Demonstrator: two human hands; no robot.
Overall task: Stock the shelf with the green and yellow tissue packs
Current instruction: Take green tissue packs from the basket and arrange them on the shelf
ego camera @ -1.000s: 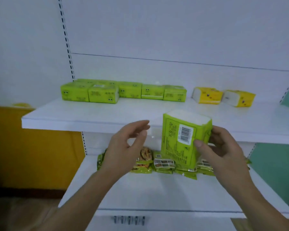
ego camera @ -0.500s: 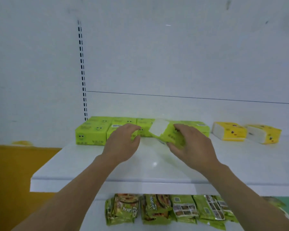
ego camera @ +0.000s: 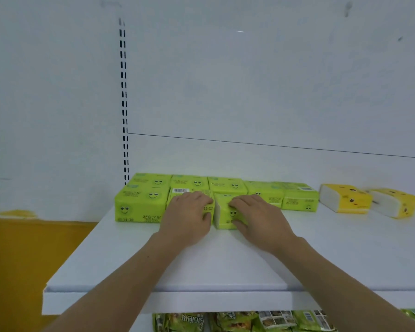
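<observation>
Arms extended, left hand (ego camera: 187,215) palm down, right hand (ego camera: 258,219) gripping green pack (ego camera: 224,212)

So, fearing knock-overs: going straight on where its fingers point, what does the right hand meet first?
The right hand holds a green pack; past it, probably the back-row green pack, depth unclear.

Bare left hand (ego camera: 187,218), right hand (ego camera: 258,219) and forearms (ego camera: 134,279).
</observation>
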